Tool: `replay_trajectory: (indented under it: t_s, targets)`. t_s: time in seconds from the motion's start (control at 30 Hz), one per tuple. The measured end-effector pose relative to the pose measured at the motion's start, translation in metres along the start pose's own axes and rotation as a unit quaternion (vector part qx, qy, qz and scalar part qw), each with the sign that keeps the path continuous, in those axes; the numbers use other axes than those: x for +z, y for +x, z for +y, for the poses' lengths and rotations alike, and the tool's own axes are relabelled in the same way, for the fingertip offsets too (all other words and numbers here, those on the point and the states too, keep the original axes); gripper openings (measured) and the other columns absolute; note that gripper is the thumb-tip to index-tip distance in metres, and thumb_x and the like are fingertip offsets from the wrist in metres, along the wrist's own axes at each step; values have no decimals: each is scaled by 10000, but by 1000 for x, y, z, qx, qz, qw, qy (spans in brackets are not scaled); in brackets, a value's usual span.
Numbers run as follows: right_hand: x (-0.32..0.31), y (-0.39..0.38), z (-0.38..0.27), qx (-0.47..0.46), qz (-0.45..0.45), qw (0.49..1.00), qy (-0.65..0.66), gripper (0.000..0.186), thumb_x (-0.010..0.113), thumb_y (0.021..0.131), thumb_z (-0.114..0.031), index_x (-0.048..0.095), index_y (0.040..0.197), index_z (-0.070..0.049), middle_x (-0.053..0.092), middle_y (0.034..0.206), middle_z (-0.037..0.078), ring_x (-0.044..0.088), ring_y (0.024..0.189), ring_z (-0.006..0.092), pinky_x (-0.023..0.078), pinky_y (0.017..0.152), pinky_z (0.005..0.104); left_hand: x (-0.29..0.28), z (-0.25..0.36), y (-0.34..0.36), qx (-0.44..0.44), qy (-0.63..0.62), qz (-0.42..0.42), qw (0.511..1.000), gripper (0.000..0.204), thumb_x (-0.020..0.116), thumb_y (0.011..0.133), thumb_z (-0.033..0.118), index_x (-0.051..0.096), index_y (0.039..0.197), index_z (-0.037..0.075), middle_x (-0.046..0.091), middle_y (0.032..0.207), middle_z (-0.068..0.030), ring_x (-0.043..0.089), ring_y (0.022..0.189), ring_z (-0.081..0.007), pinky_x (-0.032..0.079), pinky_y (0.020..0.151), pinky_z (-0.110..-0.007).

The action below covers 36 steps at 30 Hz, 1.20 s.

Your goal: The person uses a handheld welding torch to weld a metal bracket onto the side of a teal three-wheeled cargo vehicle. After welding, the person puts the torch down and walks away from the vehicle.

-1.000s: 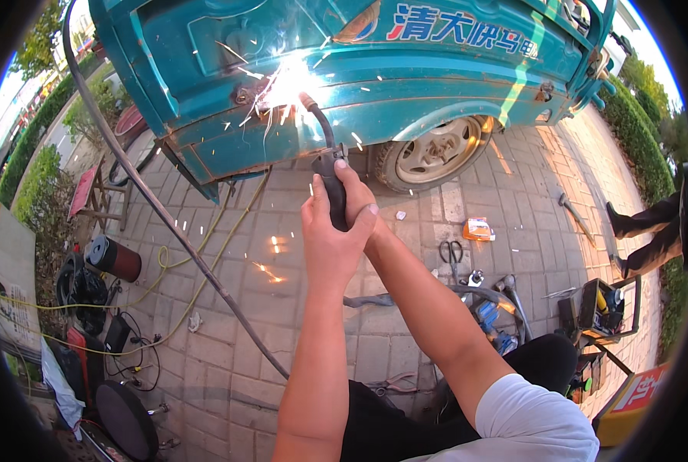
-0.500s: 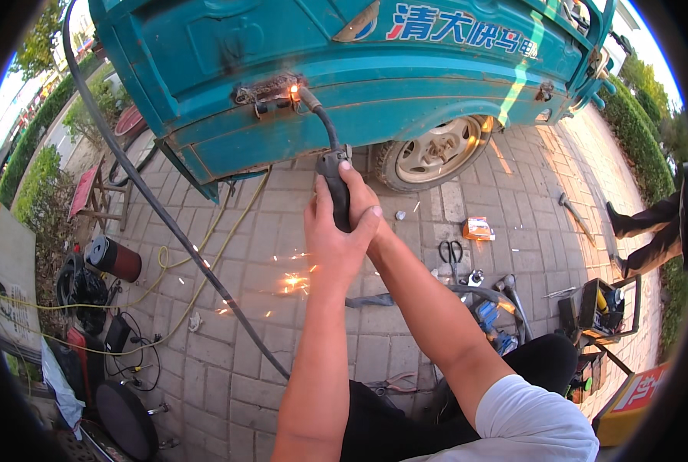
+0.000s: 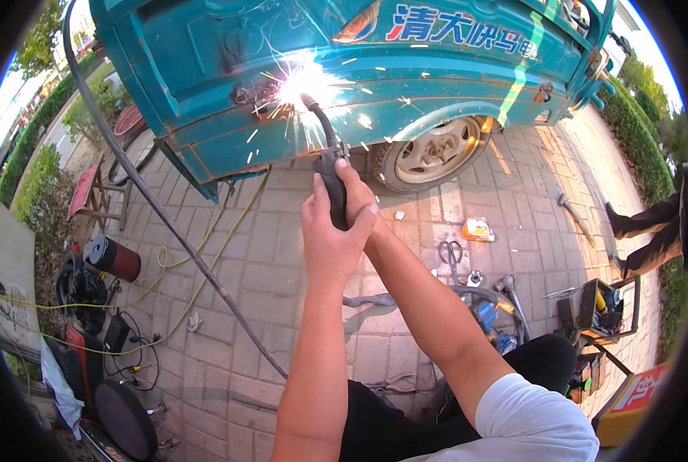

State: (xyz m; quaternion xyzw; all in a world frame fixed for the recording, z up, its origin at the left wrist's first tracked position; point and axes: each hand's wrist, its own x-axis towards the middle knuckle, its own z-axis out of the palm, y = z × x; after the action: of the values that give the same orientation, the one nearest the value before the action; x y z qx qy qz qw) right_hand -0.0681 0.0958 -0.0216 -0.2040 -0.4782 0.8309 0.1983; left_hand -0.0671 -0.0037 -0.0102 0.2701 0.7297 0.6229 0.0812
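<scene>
Left hand (image 3: 332,245) and right hand (image 3: 357,199) grip the torch (image 3: 333,173), neck (image 3: 323,125) pointing far and slightly left toward the glare (image 3: 304,82) on the panel (image 3: 224,138).

Large Chinese lettering (image 3: 463,32) runs along the upper side panel of the teal vehicle (image 3: 228,146), far in the scene: bold blue strokes edged in white, with red on the leftmost character and a smaller character closing the row at the right. On the near right, a red and yellow panel (image 3: 643,391) bears large white character strokes, seen at a slant. At the left, a pale board (image 3: 14,266) carries rows of small dark print, too small to read. Print on the orange and white box (image 3: 478,229) is likewise illegible.
</scene>
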Motion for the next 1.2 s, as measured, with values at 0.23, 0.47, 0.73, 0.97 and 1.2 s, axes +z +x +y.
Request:
replay_trajectory:
  t_s: [0.23,0.47,0.73,0.97,1.2]
  targets:
    - [9,-5,-4,3,8,999,35,475,519,985,-524,654,991,-69,630,790,32,589,691,123,470,593,276,0,-1,1,1,-5,5,1000,945,794,809,345,330,1558,2,488,1278,-176,587,1147,-266,507,951,-366]
    - [1,-3,-1,14,18,999,28,500,491,998,-521,659,1007,-50,651,844,53,605,724,140,495,647,292,1,3,0,-1,-11,-12,1000,946,795,805,365,335,1551,8,487,1303,-200,563,1194,-315,486,986,-401]
    - [-2,-1,2,13,15,1000,20,528,497,992,-527,659,1008,-24,655,836,70,610,715,163,497,651,315,-1,7,-1,-10,-9,-17,1000,953,801,794,382,342,1544,15,479,1332,-225,551,1214,-341,483,996,-412]
    - [-3,3,3,8,5,1000,1,534,479,996,-526,652,1005,-21,666,845,92,628,737,181,510,684,321,-1,3,0,2,-1,-8,1000,939,796,798,404,359,1552,54,505,1289,-209,569,1182,-323,487,981,-404]
    - [5,-5,-6,-9,13,1000,-14,529,480,991,-543,660,977,-45,625,794,37,570,689,131,464,630,297,0,0,2,2,-5,-4,1000,957,794,800,393,341,1550,7,502,1280,-200,568,1184,-308,484,985,-389]
